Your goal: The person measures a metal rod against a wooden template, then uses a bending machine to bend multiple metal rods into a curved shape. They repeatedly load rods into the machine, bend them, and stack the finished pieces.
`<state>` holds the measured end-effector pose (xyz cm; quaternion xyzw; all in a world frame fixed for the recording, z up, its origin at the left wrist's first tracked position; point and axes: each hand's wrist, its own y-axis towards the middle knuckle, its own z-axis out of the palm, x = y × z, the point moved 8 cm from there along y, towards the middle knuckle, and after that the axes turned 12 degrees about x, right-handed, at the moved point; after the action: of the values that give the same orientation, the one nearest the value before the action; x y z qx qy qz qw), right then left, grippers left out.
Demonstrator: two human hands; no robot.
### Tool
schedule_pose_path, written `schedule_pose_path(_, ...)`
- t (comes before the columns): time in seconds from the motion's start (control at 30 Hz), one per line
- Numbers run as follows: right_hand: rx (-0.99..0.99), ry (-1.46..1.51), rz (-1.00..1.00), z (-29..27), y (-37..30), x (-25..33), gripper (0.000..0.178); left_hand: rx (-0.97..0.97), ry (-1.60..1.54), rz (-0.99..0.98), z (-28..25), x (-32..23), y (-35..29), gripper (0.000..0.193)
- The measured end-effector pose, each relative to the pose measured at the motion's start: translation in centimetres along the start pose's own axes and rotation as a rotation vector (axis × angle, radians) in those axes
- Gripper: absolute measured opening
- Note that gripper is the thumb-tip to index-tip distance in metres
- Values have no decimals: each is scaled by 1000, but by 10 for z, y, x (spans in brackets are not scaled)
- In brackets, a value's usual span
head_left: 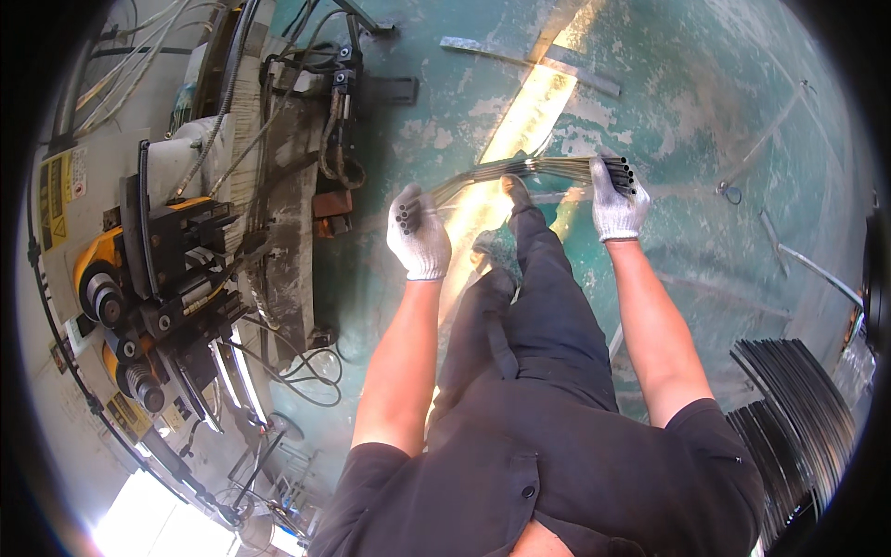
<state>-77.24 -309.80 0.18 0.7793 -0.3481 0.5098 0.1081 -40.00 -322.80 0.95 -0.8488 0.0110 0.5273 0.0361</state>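
The left hand (419,239), in a white knitted glove, curls closed around one end of a bundle of thin, dark, round metal tubes (520,169), whose open ends show at the palm. The right hand (620,204), gloved alike, is closed around the other end, with the tube mouths showing past the fingers. The bundle spans the upper middle of the frame, held in the air above the floor and bowed in a shallow arc.

The floor (687,121) is green-painted and worn, with pale scuffed patches; a strip of bright sunlight (531,113) slants across it at upper centre. A flat grey metal bar (469,46) lies across that strip near the top edge.

The left side of the frame is filled by a pale grey machine with orange and black roller parts (111,295), hoses and yellow labels. A looped black cable (317,379) lies on the floor beside it. At lower left, a bright white opening (158,520) glares. At lower right stands a stack of dark, curved metal lengths (803,408).
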Motion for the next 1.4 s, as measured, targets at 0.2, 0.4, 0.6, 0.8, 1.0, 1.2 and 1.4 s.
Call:
schedule_pose_path(0.2, -12, 76, -29, 3, -4, -2, 30, -80, -179, -2, 7, 13, -9, 27)
schedule_pose_path(0.4, -24, 112, -23, 2, -2, -2, 28, -117, -258, -25, 17, 21, -4, 30)
schedule_pose_path(0.6, -23, 33, -74, 0, 2, -3, 27, 63, -137, 1, 7, 13, -1, 28)
schedule_pose_path(0.8, -30, 22, -101, 1, -5, -5, 26, 141, -7, 17, 3, 5, -2, 25)
schedule_pose_path(1.0, -59, 36, -137, -4, -8, -4, 29, 153, 88, 63, 3, 8, -1, 20)
schedule_pose_path(1.2, -51, 60, -67, -6, -14, -19, 30, 182, 173, 138, 1, 4, 1, 20)
schedule_pose_path(1.4, -52, 125, -176, -5, -22, -23, 35, 148, 78, 101, 0, 10, -8, 18)
